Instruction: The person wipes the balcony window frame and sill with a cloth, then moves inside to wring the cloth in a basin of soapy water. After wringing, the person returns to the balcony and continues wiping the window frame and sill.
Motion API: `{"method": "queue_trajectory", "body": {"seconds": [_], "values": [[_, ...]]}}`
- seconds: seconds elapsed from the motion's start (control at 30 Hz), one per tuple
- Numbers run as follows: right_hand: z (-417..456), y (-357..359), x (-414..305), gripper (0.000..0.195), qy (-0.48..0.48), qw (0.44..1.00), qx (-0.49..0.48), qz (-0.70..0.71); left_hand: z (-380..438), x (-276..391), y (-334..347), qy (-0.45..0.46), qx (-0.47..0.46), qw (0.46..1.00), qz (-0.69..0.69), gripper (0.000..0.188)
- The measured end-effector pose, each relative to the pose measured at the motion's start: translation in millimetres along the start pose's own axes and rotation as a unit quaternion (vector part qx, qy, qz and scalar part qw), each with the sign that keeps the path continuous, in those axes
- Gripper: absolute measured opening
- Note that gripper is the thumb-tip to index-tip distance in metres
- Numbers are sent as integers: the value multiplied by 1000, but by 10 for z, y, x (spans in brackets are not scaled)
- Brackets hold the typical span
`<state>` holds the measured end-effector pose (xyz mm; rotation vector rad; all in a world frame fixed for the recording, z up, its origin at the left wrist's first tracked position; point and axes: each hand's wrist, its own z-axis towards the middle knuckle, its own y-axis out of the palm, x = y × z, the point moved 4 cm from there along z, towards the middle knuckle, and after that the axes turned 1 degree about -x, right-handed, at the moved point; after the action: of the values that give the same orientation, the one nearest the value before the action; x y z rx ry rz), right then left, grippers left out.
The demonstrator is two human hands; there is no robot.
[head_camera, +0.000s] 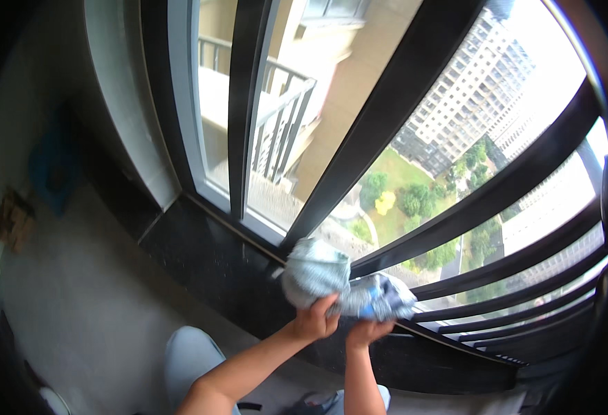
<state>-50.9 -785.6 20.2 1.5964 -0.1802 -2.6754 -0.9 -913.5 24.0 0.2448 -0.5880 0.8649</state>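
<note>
My left hand [315, 320] grips a pale blue-green cloth [317, 272], thumb pressed on its near side. The cloth lies bunched against the foot of a dark window bar [355, 142], above a black stone ledge [221, 275]. To the right, my right hand [368, 331] holds a bunched bluish-white cloth [387, 298] with dark and bright blue patches. The two bundles touch, and I cannot tell whether they are one piece of fabric. Motion blur softens both, and the fabric hides most of my fingers.
Several more dark bars [501, 212] run along the window to the right. Under me is a grey floor [112, 295], my bent knee [192, 358] close to the ledge. At far left lie a blue plastic-looking item [50, 166] and a brown item [16, 220]. High-rise buildings [469, 88] stand outside.
</note>
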Motion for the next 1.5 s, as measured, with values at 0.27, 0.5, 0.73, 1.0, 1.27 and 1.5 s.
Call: {"method": "queue_trajectory", "body": {"seconds": [0.27,0.5,0.73,1.0,1.27,1.5], "values": [[1413,1268,-2132,43,-303,951,-13,49,3175,661,-280,107,44,992,-44,54],[1538,1575,-1753,38,-381,910,15,-160,2943,369,-108,85,241,967,-8,50],[-187,1314,785,45,-39,971,-38,-232,113,-1427,-186,-178,11,982,58,42],[279,1574,-1084,45,-331,941,-42,-53,1763,-197,-1159,136,73,988,30,43],[1788,2845,-2768,35,-184,962,-190,70,4150,375,-1095,140,226,956,125,45],[651,2706,-624,47,-245,957,-78,-133,1995,-1262,-968,-55,174,978,100,48]]}}
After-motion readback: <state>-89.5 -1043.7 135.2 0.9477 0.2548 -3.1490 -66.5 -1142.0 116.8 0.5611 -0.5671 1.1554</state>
